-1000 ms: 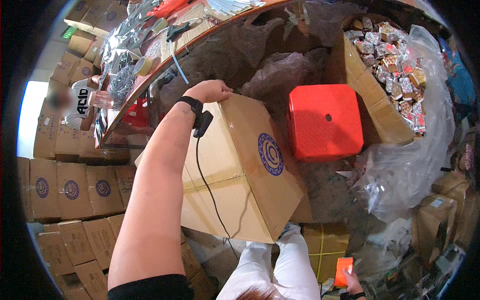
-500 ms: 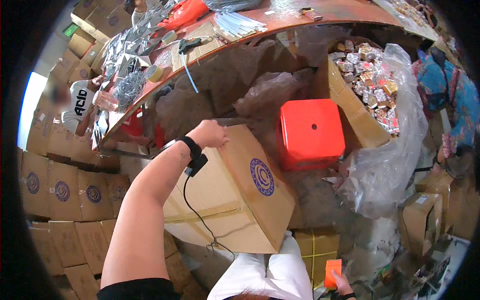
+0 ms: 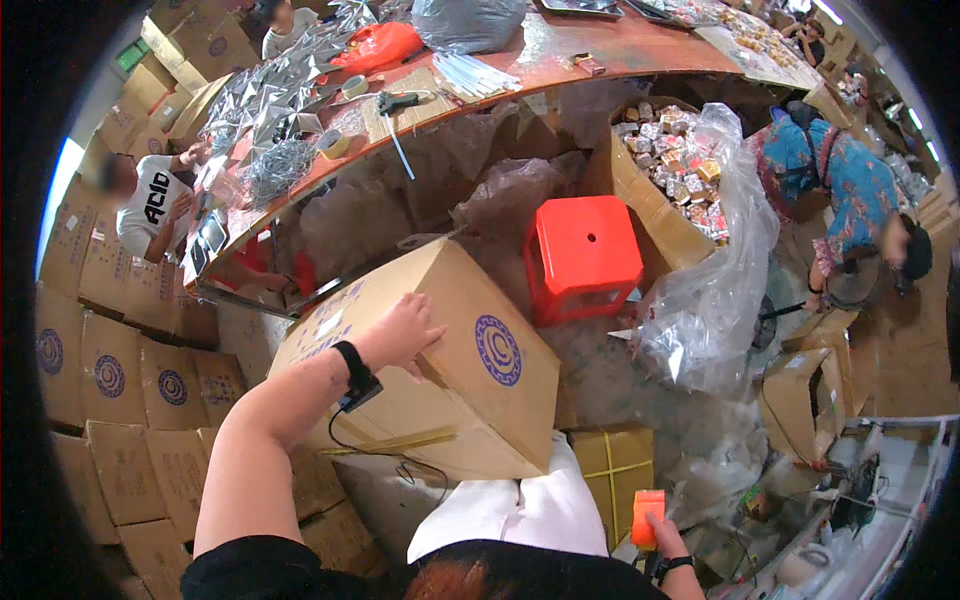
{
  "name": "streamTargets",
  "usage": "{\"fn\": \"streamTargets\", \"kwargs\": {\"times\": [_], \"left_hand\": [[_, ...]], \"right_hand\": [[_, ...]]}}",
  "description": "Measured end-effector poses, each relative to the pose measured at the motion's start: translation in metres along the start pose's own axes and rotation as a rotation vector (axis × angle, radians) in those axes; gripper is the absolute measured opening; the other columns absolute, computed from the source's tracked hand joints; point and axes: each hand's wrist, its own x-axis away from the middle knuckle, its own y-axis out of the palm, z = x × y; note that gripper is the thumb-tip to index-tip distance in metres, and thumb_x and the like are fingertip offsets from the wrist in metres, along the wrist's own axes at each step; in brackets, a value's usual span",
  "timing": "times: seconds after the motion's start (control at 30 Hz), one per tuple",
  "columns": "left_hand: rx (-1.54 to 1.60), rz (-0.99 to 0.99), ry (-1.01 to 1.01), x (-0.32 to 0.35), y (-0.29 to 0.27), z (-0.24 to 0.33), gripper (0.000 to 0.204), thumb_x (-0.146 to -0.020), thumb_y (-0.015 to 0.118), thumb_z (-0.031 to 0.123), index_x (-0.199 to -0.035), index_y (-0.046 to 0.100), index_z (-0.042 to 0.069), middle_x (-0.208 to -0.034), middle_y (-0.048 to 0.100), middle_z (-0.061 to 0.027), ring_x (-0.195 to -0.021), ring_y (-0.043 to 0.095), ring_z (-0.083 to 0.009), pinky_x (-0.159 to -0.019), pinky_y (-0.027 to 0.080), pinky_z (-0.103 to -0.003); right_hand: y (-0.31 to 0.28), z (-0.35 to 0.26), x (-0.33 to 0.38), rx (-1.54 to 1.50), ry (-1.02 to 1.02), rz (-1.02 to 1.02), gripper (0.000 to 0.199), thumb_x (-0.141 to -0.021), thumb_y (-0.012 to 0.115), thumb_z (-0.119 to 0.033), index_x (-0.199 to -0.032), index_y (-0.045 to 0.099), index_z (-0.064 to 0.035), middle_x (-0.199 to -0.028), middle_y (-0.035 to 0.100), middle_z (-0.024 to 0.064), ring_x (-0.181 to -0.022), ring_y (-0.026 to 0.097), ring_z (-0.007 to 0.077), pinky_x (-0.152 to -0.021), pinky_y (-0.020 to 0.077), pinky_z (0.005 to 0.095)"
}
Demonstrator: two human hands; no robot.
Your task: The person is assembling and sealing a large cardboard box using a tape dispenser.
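A large brown cardboard carton (image 3: 520, 415) with a round purple emblem leans tilted before me, its near lower corner at my lap. A yellow strip runs across its near side. My left hand (image 3: 405, 332) is over the carton's upper edge with its fingers apart, seemingly touching the cardboard; a black wristband with a small box and a cable is on that wrist. Low on the right, away from the carton, my right hand (image 3: 664, 534) is closed around an orange, block-shaped object (image 3: 647, 512) whose exact kind I cannot make out.
A red stool (image 3: 585, 255) stands just beyond the carton. Behind it is an open carton of small wrapped pieces (image 3: 680, 165) with clear plastic sheeting. A red worktable (image 3: 560, 50) holds a glue gun (image 3: 395, 103). Stacked cartons (image 3: 120, 370) line the left; other people work nearby.
My left hand has moved from the carton's far corner back toward me, and its fingers have spread. The carton has tilted, showing more of its printed side. My right hand still holds the orange object.
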Motion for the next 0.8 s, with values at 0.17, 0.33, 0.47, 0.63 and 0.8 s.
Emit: {"fn": "streamTargets", "kwargs": {"times": [0.17,0.33,0.47,0.63,0.8], "left_hand": [[0.062,0.066,-0.053,0.096,0.029,0.03,0.094,-0.057,0.071,0.061,-0.132,0.044,0.009,-0.13,0.046,-0.0238,-0.127,0.038,-0.0365,-0.107,0.026,-0.053],[0.094,0.23,-0.194,0.155,0.035,0.078,0.087,-0.056,0.072,0.053,-0.123,0.049,0.002,-0.129,0.049,-0.0191,-0.125,0.042,-0.0332,-0.107,0.027,-0.054],[0.098,0.278,-0.353,0.194,0.006,0.117,0.079,-0.061,0.074,0.042,-0.124,0.049,0.0,-0.13,0.049,-0.0176,-0.127,0.042,-0.0279,-0.108,0.027,-0.051],[0.064,0.347,-0.481,0.218,-0.002,0.13,0.079,-0.062,0.074,0.041,-0.125,0.048,0.0,-0.131,0.049,-0.0147,-0.128,0.041,-0.0257,-0.108,0.027,-0.051],[0.064,0.325,-0.544,0.214,-0.002,0.119,0.078,-0.067,0.072,0.042,-0.127,0.047,0.0,-0.132,0.049,-0.0131,-0.129,0.04,-0.0249,-0.108,0.028,-0.05]], "right_hand": [[0.025,-0.024,0.027,-0.019,-0.097,0.033,0.037,-0.089,0.061,-0.032,-0.109,0.062,-0.0009,-0.099,0.065,0.002,-0.087,0.061,0.0133,-0.077,0.0475,0.0291],[0.021,-0.027,0.007,0.023,-0.118,0.103,0.038,-0.09,0.059,-0.031,-0.112,0.06,-0.0008,-0.102,0.065,0.0061,-0.086,0.064,0.0171,-0.076,0.0499,0.0326],[0.074,-0.102,0.05,0.027,-0.281,-0.043,0.032,-0.09,0.059,-0.024,-0.112,0.06,-0.0011,-0.104,0.065,0.0055,-0.092,0.062,0.015,-0.084,0.0473,0.03],[0.141,-0.2,0.05,0.039,-0.725,-0.227,0.038,-0.085,0.06,-0.01,-0.121,0.052,0.0003,-0.116,0.059,0.0065,-0.105,0.056,0.0143,-0.092,0.0425,0.0298],[0.203,-0.316,0.062,0.44,-1.073,-0.13,0.038,-0.083,0.063,-0.007,-0.118,0.052,0.0025,-0.112,0.061,0.0081,-0.101,0.058,0.0156,-0.09,0.0444,0.0297]]}}
